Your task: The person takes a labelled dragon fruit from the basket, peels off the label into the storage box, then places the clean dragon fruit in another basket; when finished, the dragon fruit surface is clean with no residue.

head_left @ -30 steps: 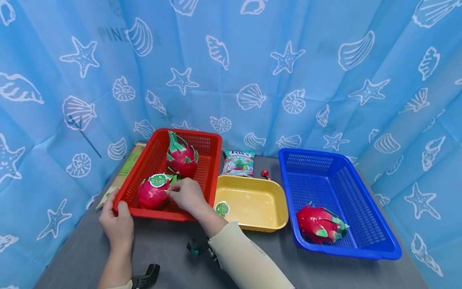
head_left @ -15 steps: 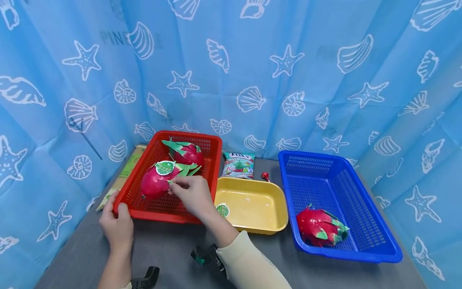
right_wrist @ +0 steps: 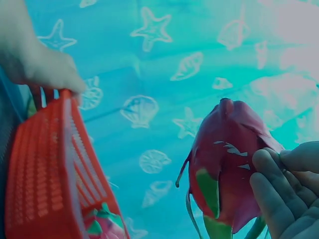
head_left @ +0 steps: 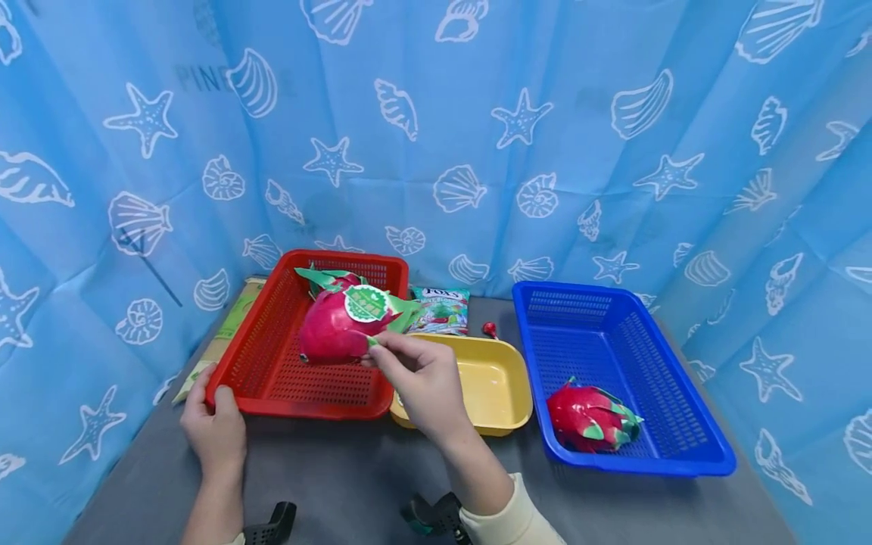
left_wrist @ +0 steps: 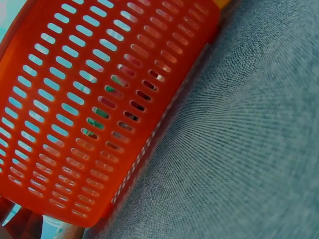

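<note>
In the head view my right hand [head_left: 429,378] pinches a dragon fruit [head_left: 334,333] by one of its scales. This fruit bears a round green-and-white sticker [head_left: 368,303] and hangs over the right half of the red basket [head_left: 300,406]. In the right wrist view the same dragon fruit [right_wrist: 224,164] shows clear of the basket's side, thumb and fingers at its edge. My left hand [head_left: 214,431] grips the red basket's near left corner. Partly hidden behind the held fruit, another dragon fruit [head_left: 344,280] lies in the basket.
A yellow tray [head_left: 497,378] stands between the red basket and a blue basket [head_left: 647,463], which contains a dragon fruit [head_left: 589,416]. Behind the tray are a Fox's candy bag [head_left: 439,312] and a small red wrapped thing [head_left: 490,329]. A green-yellow packet [head_left: 221,341] lies left of the red basket.
My right hand has lifted the stickered dragon fruit from the red basket and carried it up and to the right. The other fruit there tipped over. My left hand keeps its grip on the corner.
</note>
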Demonstrator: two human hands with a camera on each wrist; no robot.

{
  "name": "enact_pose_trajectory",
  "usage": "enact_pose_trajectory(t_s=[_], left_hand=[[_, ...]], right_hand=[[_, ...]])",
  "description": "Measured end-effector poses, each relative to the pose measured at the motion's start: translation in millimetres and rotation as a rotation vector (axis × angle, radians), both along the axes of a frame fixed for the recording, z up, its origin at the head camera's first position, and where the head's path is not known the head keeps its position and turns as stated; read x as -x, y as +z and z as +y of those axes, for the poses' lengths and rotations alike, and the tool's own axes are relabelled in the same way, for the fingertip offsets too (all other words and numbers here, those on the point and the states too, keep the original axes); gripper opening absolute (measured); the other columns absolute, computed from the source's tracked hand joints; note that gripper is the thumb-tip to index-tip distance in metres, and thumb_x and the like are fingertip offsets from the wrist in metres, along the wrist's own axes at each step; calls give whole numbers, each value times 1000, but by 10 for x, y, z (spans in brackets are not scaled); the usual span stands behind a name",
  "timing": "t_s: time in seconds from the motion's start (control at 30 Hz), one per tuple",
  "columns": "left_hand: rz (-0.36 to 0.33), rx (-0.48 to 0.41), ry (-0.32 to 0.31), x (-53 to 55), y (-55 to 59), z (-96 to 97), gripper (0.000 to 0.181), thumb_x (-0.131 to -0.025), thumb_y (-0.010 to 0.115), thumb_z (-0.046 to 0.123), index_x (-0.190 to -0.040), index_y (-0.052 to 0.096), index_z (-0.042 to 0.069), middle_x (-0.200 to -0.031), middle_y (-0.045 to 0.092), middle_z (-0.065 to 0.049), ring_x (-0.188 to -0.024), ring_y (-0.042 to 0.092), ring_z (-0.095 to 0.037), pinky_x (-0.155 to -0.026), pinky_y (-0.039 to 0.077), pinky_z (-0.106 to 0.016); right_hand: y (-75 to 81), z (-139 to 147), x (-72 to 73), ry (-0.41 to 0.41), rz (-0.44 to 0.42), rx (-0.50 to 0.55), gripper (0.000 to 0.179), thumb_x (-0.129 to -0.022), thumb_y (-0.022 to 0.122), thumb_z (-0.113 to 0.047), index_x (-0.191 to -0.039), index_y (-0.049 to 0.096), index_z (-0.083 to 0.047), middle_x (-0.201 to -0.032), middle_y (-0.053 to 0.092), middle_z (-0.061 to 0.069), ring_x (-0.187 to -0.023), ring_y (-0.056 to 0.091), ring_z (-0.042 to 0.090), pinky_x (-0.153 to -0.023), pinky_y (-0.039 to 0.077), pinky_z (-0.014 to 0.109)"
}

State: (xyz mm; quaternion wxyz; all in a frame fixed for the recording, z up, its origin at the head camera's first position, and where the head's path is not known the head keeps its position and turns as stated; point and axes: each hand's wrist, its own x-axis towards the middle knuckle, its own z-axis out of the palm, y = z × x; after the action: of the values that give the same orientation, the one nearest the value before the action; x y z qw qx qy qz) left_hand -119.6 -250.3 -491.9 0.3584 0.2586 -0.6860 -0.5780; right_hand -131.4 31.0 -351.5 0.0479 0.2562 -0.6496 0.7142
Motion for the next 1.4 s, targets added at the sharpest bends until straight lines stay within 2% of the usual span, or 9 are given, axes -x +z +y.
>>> enact_pose_trajectory(t_s=[0.23,0.33,0.47,0.67,0.97,1.07,1.23,1.3,1.4], left_hand=[[-20,-33,-21,-11,18,-5,48,-102,45,17,-148,56,24,-145,58,-1,-120,56,-16,-98,50,-24],[-41,-53,-34,-29,25,-2,49,-103,44,18,-150,55,27,-147,56,0,-122,54,-16,-100,50,-26],[-40,-48,-33,-31,30,8,49,-103,43,17,-150,55,25,-147,56,-1,-122,55,-15,-100,49,-25],[-24,-44,-27,14,19,6,50,-102,43,17,-150,55,22,-147,56,-1,-124,54,-16,-103,48,-27],[-67,-37,31,10,-14,31,52,-100,42,16,-150,55,19,-149,56,-3,-128,54,-16,-107,46,-30],[-35,-27,44,11,-19,31,50,-100,42,15,-148,57,17,-148,56,-3,-127,54,-14,-107,45,-28],[-14,29,90,-1,-30,23,48,-100,44,17,-145,61,15,-147,57,-5,-130,52,-15,-107,41,-22],[-18,70,110,-8,-36,27,46,-100,45,17,-143,63,15,-144,58,-7,-127,53,-16,-100,42,-18],[-5,115,130,-8,-41,39,44,-100,47,16,-140,66,14,-139,60,-9,-121,53,-16,-86,41,-17]], right_hand=[[10,407,-229,-163,108,-1,17,-94,71,1,-111,76,2,-99,76,11,-89,75,27,-83,59,40],[-34,550,-348,-214,130,-17,17,-94,71,4,-110,76,2,-98,76,11,-87,75,27,-82,60,38],[-115,690,-539,-279,112,-41,17,-93,72,4,-109,77,0,-99,76,10,-85,75,26,-80,60,37],[-272,796,-797,-397,92,-117,18,-91,76,0,-104,79,-10,-94,77,2,-80,74,21,-71,62,33],[-654,921,-1183,-504,102,-171,23,-84,77,11,-96,79,-8,-85,75,1,-68,73,18,-61,60,28],[-780,934,-1267,-512,56,-204,24,-83,78,10,-94,80,-12,-84,74,-2,-67,72,17,-59,60,29],[-915,961,-1325,-455,-128,-305,16,-88,79,-3,-92,79,-18,-82,72,-8,-68,69,17,-61,61,31],[-955,977,-1330,-440,-179,-320,12,-89,79,-5,-91,79,-17,-82,72,-8,-68,69,19,-61,61,32],[-1022,996,-1335,-448,-200,-317,9,-89,79,-5,-91,80,-14,-81,73,-7,-67,69,20,-60,60,31]])
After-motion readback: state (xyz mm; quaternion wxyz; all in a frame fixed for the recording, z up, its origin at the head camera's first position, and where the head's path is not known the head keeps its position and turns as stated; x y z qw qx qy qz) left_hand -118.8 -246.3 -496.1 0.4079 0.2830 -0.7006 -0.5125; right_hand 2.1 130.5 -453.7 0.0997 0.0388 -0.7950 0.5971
